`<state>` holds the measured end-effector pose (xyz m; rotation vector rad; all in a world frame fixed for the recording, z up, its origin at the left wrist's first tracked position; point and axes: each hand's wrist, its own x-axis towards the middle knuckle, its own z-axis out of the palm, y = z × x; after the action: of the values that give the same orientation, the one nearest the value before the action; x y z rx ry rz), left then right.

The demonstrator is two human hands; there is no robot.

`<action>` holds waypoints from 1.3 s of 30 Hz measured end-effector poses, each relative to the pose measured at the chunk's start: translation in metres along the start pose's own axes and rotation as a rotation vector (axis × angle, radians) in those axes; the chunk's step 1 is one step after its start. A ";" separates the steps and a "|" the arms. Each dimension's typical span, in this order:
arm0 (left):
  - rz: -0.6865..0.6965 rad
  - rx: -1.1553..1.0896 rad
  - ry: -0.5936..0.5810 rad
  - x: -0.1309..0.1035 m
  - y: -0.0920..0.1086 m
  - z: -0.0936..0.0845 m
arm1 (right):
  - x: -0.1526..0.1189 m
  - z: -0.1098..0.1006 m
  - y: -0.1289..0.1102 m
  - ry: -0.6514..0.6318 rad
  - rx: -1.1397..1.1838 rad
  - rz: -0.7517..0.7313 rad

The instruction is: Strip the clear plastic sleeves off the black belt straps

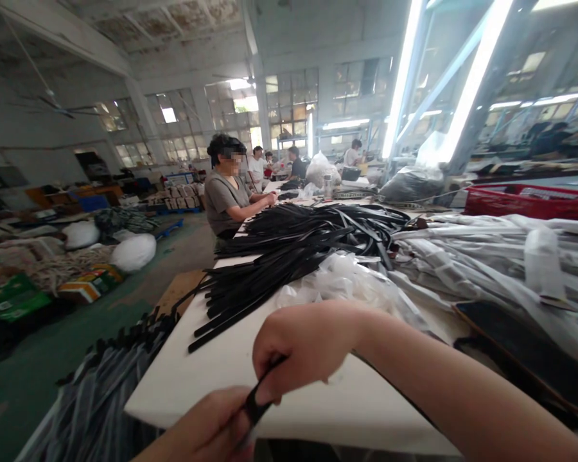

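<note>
Both hands meet over the near edge of the white table (183,372). My right hand (301,346) is closed, its bent fingers and thumb pinching a black strap (257,401). Just below and to the left, my left hand (221,420) grips the same strap lower down; its fingertips are partly blurred. The strap's lower end is hidden by the left hand. Beyond my hands, a large pile of black straps (279,256) lies across the table. Crumpled clear plastic bags (347,282) rest between that pile and my right forearm.
Plastic-wrapped items (462,250) cover the table's right side, with a red crate (530,200) behind. A person in a grey top (221,199) stands at the table's far left. Wrapped black straps (110,391) are heaped below the left edge, near a cardboard piece (180,292).
</note>
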<state>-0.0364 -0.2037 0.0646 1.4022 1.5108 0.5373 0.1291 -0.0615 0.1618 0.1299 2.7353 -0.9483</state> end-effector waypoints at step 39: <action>-0.013 0.596 0.070 -0.012 -0.003 0.018 | -0.061 0.125 0.066 0.425 0.195 0.309</action>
<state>-0.0237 -0.2206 0.0581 1.8306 1.8233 0.1222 0.2241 -0.0874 0.0430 0.8526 2.8522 -1.2021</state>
